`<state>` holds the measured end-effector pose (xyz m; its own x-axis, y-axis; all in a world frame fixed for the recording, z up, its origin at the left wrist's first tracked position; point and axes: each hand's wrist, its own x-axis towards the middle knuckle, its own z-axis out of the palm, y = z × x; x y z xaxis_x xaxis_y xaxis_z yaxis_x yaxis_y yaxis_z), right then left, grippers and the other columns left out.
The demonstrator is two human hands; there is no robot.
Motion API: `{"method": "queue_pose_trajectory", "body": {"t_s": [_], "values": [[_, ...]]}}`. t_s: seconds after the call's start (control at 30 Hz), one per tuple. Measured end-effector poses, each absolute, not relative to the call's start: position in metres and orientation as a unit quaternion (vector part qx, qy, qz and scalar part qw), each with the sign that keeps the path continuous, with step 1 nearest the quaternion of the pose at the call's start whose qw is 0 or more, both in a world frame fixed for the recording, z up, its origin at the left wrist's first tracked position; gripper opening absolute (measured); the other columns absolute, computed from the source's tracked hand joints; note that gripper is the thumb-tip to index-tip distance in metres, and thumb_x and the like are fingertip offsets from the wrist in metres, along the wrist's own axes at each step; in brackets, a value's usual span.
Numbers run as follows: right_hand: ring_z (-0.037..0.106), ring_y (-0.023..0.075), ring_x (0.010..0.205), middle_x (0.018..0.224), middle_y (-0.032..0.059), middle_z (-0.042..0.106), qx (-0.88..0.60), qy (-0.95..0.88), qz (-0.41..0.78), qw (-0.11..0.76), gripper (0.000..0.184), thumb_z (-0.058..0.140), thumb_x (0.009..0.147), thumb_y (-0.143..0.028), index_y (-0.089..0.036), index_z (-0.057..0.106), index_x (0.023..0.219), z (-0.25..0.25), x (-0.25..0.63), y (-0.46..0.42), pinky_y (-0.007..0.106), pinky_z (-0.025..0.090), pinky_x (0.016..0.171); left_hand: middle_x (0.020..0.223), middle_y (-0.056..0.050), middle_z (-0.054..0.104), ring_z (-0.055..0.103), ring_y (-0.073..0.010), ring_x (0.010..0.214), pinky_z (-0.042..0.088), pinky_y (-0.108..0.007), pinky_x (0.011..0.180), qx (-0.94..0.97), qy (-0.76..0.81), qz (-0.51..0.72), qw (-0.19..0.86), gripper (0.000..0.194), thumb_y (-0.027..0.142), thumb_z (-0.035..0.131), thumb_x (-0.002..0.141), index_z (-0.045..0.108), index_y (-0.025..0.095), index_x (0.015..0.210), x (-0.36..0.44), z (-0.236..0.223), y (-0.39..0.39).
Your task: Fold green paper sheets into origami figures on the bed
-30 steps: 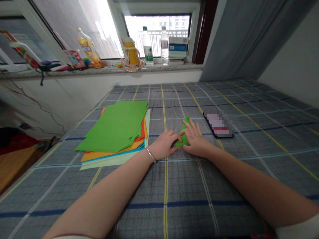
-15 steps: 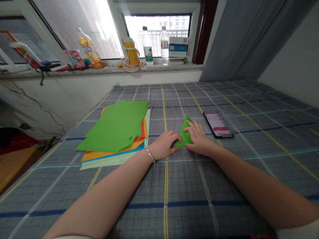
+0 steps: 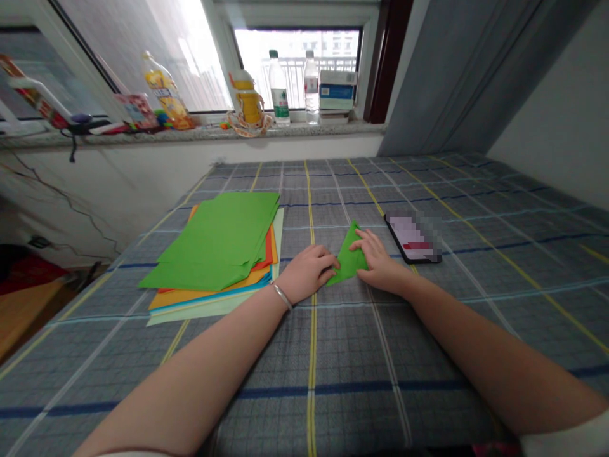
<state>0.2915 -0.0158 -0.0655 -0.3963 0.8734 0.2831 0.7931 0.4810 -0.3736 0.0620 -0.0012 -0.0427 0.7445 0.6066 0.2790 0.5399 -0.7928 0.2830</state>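
Silver bangle (image 3: 282, 296) on the left wrist, clear of the paper. Left hand (image 3: 307, 274): fingers loosely curled, tips at the lower-left side of a green folded paper triangle (image 3: 347, 259); can't tell if pinching or just touching. Right hand (image 3: 378, 263): fingers spread, lying on the triangle's right side, pressing down, no grip. Hands sit narrow, one either side of the piece, which lies flat on a grey plaid cloth bedsheet (image 3: 457, 381), point aimed away.

Risks:
- Bedding is soft and ridged. Pressure would dent it instead of setting a sharp crease, so any fold here could come out soft or off-line.
- Cloth gives under the paper. Uneven pressure between the hands could let the triangle skew or spring open.
- A loose stack of coloured paper sheets (image 3: 209, 254) sits just left of the left hand, green on top, edges overhanging. A wide left forearm sweep could fan it out.
- A black smartphone (image 3: 413, 244), screen pixelated, lies just beyond the right hand. A careless reach could knock it.

Far end: a stone window sill (image 3: 200, 133) holding plastic bottles (image 3: 278, 89) and a yellow cup (image 3: 248, 101), out of reach, low risk.
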Motion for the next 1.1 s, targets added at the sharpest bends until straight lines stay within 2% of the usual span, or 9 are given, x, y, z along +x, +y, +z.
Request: {"method": "queue_pose_trajectory", "body": {"t_s": [0.13, 0.23, 0.37, 0.5, 0.6, 0.73, 0.83, 0.93, 1.1], "values": [[0.012, 0.0277, 0.144, 0.147, 0.0184, 0.031, -0.484, -0.832, 0.086, 0.257, 0.045, 0.055, 0.07, -0.016, -0.019, 0.045, 0.113, -0.065, 0.294, -0.015, 0.054, 0.018, 0.112, 0.106, -0.008, 0.058, 0.053, -0.023, 0.1, 0.046, -0.04, 0.092, 0.904, 0.375, 0.198, 0.058, 0.026, 0.031, 0.063, 0.084, 0.061, 0.019, 0.107, 0.062, -0.044, -0.002], [0.017, 0.0289, 0.143, 0.147, 0.0167, 0.032, -0.488, -0.819, 0.084, 0.289, 0.043, 0.057, 0.071, -0.021, -0.021, 0.047, 0.113, -0.064, 0.295, -0.013, 0.056, 0.019, 0.112, 0.116, -0.009, 0.057, 0.052, -0.0241, 0.109, 0.044, -0.043, 0.097, 0.896, 0.393, 0.202, 0.044, 0.03, 0.032, 0.056, 0.089, 0.06, 0.019, 0.116, 0.062, -0.046, -0.001], [0.008, 0.0316, 0.144, 0.153, 0.0132, 0.022, -0.513, -0.802, 0.058, 0.299, 0.051, 0.06, 0.072, -0.022, -0.024, 0.048, 0.121, -0.059, 0.291, -0.014, 0.058, 0.019, 0.111, 0.125, -0.011, 0.057, 0.05, -0.0235, 0.115, 0.038, -0.043, 0.104, 0.92, 0.346, 0.179, 0.046, 0.036, 0.034, 0.041, 0.096, 0.058, 0.016, 0.122, 0.062, -0.045, 0.0], [0.004, 0.0319, 0.145, 0.154, 0.0142, 0.018, -0.516, -0.805, 0.026, 0.291, 0.061, 0.064, 0.072, -0.025, -0.021, 0.045, 0.13, -0.058, 0.287, -0.015, 0.054, 0.018, 0.114, 0.129, -0.014, 0.056, 0.048, -0.0244, 0.12, 0.035, -0.045, 0.107, 0.927, 0.329, 0.168, 0.071, 0.042, 0.035, 0.052, 0.091, 0.054, 0.012, 0.126, 0.062, -0.045, 0.001], [0.015, 0.0351, 0.142, 0.151, 0.017, 0.025, -0.548, -0.784, 0.01, 0.291, 0.07, 0.067, 0.073, -0.036, -0.019, 0.041, 0.135, -0.063, 0.288, -0.011, 0.056, 0.021, 0.112, 0.127, -0.012, 0.058, 0.051, -0.024, 0.119, 0.037, -0.044, 0.106, 0.914, 0.343, 0.191, 0.104, 0.041, 0.03, 0.064, 0.083, 0.057, 0.014, 0.12, 0.063, -0.048, 0.004], [0.037, 0.0359, 0.129, 0.135, 0.0207, 0.046, -0.591, -0.76, 0.013, 0.272, 0.073, 0.064, 0.077, -0.045, -0.011, 0.042, 0.137, -0.067, 0.291, -0.006, 0.054, 0.03, 0.108, 0.117, -0.007, 0.065, 0.056, -0.0229, 0.113, 0.04, -0.045, 0.103, 0.891, 0.354, 0.23, 0.17, 0.038, 0.022, 0.07, 0.076, 0.061, 0.019, 0.113, 0.064, -0.052, 0.009], [0.044, 0.034, 0.122, 0.124, 0.0196, 0.055, -0.585, -0.77, 0.019, 0.256, 0.064, 0.061, 0.08, -0.041, -0.008, 0.048, 0.133, -0.063, 0.292, -0.005, 0.049, 0.033, 0.106, 0.112, -0.003, 0.069, 0.056, -0.0229, 0.117, 0.038, -0.045, 0.105, 0.869, 0.363, 0.246, 0.229, 0.028, 0.019, 0.07, 0.076, 0.066, 0.021, 0.104, 0.065, -0.053, 0.011], [0.049, 0.0298, 0.117, 0.12, 0.0141, 0.06, -0.553, -0.781, 0.036, 0.287, 0.05, 0.058, 0.082, -0.031, -0.016, 0.053, 0.129, -0.058, 0.291, -0.005, 0.048, 0.037, 0.103, 0.103, 0.0, 0.072, 0.053, -0.0241, 0.121, 0.035, -0.046, 0.107, 0.858, 0.372, 0.238, 0.262, 0.008, 0.022, 0.064, 0.082, 0.069, 0.021, 0.088, 0.067, -0.05, 0.009], [0.055, 0.0256, 0.107, 0.113, 0.0091, 0.062, -0.505, -0.774, 0.078, 0.375, 0.044, 0.06, 0.076, -0.019, -0.022, 0.056, 0.12, -0.058, 0.288, -0.005, 0.046, 0.044, 0.094, 0.095, -0.002, 0.072, 0.053, -0.0263, 0.121, 0.036, -0.044, 0.105, 0.852, 0.397, 0.225, 0.257, 0.01, 0.029, 0.063, 0.083, 0.069, 0.021, 0.081, 0.07, -0.046, 0.004]]}}
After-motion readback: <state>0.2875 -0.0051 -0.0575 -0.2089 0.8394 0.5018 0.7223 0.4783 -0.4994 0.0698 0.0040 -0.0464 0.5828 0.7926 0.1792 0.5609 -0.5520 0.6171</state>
